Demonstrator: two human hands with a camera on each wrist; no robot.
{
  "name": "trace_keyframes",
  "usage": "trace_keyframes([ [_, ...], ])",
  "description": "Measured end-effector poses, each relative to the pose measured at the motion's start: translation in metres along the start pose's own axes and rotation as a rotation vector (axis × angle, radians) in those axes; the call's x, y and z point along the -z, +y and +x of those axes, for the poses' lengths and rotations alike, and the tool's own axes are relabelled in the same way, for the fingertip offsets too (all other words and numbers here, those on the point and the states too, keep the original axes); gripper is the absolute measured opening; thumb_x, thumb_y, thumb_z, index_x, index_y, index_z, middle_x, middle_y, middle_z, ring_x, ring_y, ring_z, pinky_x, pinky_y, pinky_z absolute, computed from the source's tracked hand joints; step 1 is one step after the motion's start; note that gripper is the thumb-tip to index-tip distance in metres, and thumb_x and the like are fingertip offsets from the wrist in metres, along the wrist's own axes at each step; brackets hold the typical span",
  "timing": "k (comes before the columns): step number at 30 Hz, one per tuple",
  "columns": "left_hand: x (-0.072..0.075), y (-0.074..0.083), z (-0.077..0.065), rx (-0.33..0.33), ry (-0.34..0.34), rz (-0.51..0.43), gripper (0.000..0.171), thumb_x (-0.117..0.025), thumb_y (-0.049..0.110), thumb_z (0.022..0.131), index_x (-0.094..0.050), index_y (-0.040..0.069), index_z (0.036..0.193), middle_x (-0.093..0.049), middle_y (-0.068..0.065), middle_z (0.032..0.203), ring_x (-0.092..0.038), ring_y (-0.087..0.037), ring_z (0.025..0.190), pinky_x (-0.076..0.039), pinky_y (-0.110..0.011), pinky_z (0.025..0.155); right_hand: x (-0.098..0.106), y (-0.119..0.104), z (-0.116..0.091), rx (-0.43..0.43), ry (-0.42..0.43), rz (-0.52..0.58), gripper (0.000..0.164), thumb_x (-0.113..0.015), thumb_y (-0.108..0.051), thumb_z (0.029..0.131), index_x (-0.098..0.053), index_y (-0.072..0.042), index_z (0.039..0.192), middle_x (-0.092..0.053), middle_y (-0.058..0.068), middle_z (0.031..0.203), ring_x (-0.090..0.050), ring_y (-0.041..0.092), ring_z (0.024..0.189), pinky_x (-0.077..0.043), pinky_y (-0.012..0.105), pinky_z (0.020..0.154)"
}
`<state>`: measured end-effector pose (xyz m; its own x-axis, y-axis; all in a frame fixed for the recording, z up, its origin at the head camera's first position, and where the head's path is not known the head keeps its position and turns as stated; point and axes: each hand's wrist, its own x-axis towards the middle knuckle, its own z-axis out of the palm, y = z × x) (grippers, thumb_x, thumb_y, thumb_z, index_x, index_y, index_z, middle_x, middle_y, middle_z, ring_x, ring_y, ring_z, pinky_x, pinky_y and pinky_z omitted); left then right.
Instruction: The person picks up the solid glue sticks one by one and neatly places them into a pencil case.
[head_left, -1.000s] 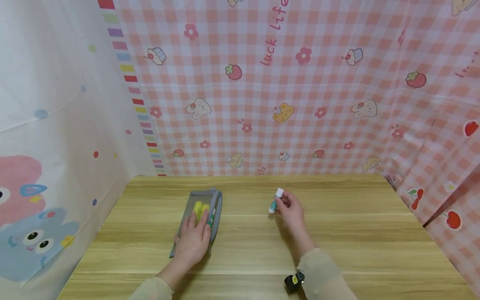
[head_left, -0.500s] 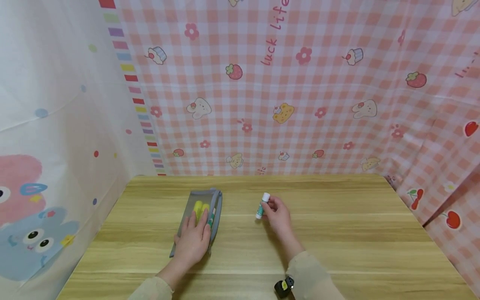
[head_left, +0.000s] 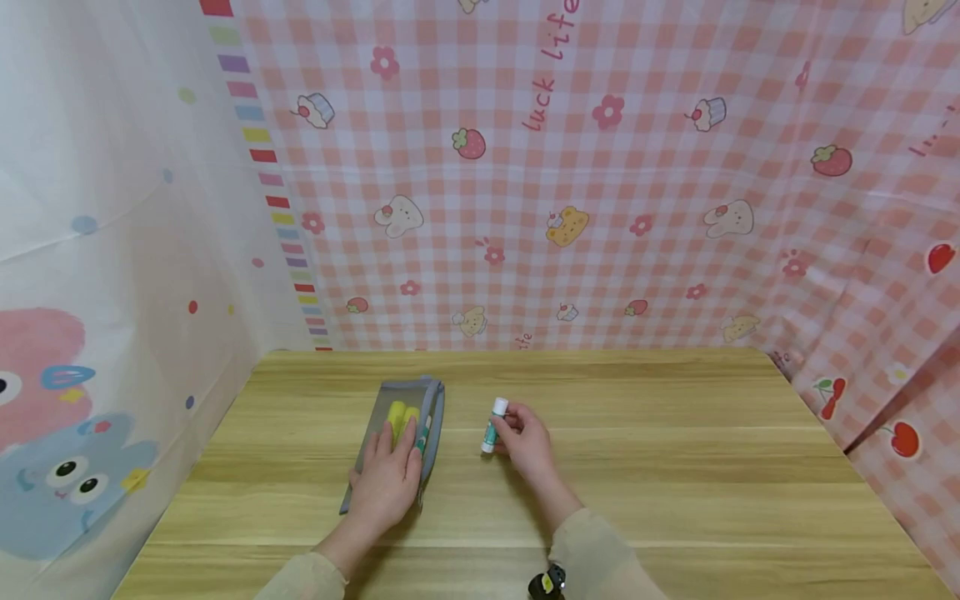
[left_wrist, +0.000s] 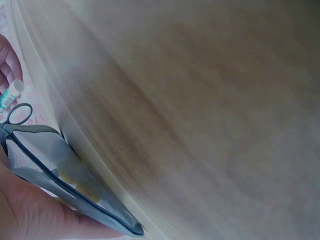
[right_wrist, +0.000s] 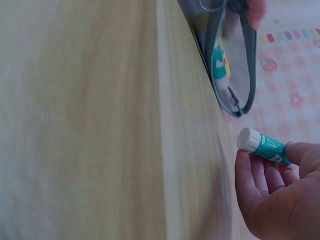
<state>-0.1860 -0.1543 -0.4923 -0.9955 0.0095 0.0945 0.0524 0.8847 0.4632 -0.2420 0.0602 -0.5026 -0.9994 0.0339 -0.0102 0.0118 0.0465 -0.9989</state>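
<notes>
My right hand pinches a glue stick with a green label and white ends, tilted in the air right of the pencil pouch. The right wrist view shows the glue stick between thumb and fingers. My left hand rests spread on the grey mesh pencil pouch, fingers fairly straight. In the right wrist view the pouch's zip mouth gapes. Inside lie yellow, thick pen-like things and another green-and-white stick. My left palm hides part of the pouch.
The pouch lies on a wood-grain table. A pink checked cloth hangs behind the far edge, and a white patterned cloth hangs at the left. A black device sits by my right sleeve.
My right hand has moved left and a little nearer to me, bringing the glue stick closer to the pouch. My left hand and the pouch stay in place.
</notes>
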Motion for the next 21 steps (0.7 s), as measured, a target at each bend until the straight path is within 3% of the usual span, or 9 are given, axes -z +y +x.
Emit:
trace_keyframes([
  [21, -0.001, 0.0, 0.001, 0.001, -0.009, 0.004, 0.052, -0.037, 0.032, 0.106, -0.036, 0.014, 0.155, -0.026, -0.03, 0.156, -0.022, -0.054, 0.14, -0.022, -0.085, 0.09, -0.04, -0.004, -0.01, -0.078, -0.101, -0.024, 0.029, -0.065, -0.008, 0.096, -0.058, 0.008, 0.119, -0.061, 0.013, 0.096, -0.062, 0.018, 0.078, -0.059, 0.034, 0.067],
])
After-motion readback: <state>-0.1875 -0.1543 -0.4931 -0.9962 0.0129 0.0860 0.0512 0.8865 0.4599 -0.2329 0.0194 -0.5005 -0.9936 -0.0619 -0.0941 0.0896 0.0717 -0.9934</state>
